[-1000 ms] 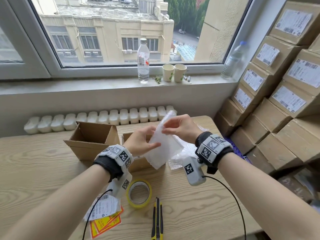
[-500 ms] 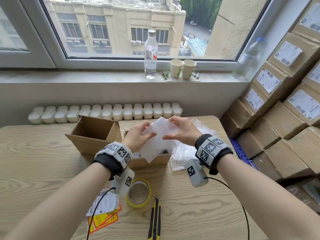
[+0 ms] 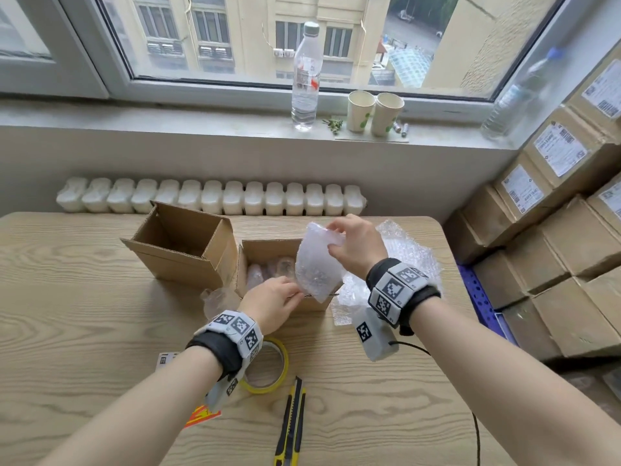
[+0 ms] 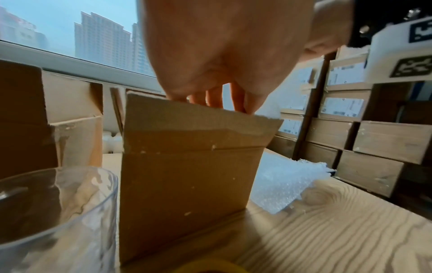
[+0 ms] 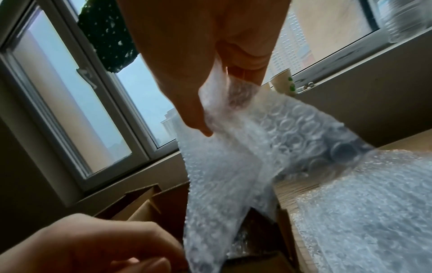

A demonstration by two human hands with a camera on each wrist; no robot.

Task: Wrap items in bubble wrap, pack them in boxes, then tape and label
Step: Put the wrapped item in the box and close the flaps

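A sheet of bubble wrap hangs upright over the nearer open cardboard box, which holds several wrapped items. My right hand pinches the sheet's top edge, thumb and fingers closed on it in the right wrist view. My left hand is lower, at the box's front wall, its fingertips on the sheet's lower left edge. In the left wrist view the fingers dip behind the box's front flap. A clear glass stands on the table left of the box.
A second open box stands to the left. Loose bubble wrap lies right of the box. A yellow tape roll, a utility knife and labels lie near me. Labelled cartons are stacked at the right.
My left hand has dropped from the sheet's top to its lower edge at the box front. The right hand has kept the top, and the sheet now hangs upright over the box.
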